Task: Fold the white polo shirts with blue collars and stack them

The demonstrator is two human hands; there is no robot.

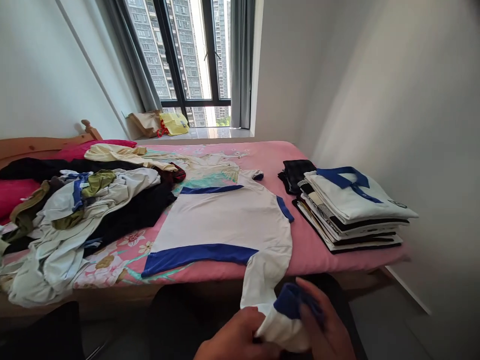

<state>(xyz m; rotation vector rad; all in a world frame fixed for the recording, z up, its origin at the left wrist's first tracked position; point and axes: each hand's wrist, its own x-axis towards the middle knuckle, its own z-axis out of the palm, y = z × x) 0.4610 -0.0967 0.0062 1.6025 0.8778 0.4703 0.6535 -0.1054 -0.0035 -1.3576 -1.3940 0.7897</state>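
Note:
A white shirt (221, 220) with blue side panels and a blue-edged collar lies spread face down or face up, I cannot tell which, on the bed. One of its sleeves hangs over the bed's front edge toward me. My left hand (240, 337) is closed on the white fabric of that sleeve. At the sleeve's blue cuff (288, 301), my right hand (326, 325) grips the cloth between thumb and fingers, slightly blurred. The other sleeve's blue-cuffed end (258, 175) rests at the far side of the shirt.
Loose crumpled clothes (93, 205) are heaped at the left of the pink floral bed (240, 272). On the right stands a stack of folded shirts (348, 210), beside dark folded garments (296, 172). Paper and yellow bags (174, 123) sit on the windowsill.

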